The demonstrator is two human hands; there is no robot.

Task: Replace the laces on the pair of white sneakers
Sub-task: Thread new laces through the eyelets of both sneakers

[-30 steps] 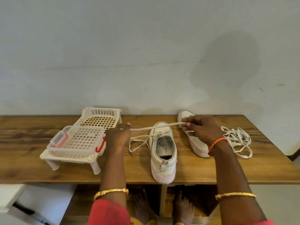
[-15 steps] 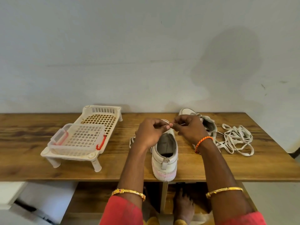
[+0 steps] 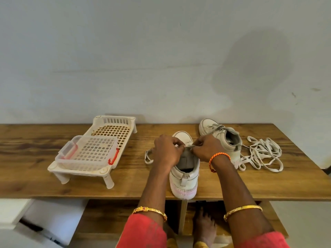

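1. The near sneaker (image 3: 184, 178) stood on the bench (image 3: 35, 176), heel toward the person, its lace (image 3: 149, 157) partly threaded.
2. Both hands met above its tongue: the left hand (image 3: 167, 153) and right hand (image 3: 206, 149) each pinched the lace, probably feeding a tip through an eyelet, though the fingers hid it.
3. Next, the tip needed drawing through and evening up.
4. The second sneaker (image 3: 222, 140) lay just beyond, loose laces (image 3: 261, 154) beside it.
5. No brand or writing was legible.
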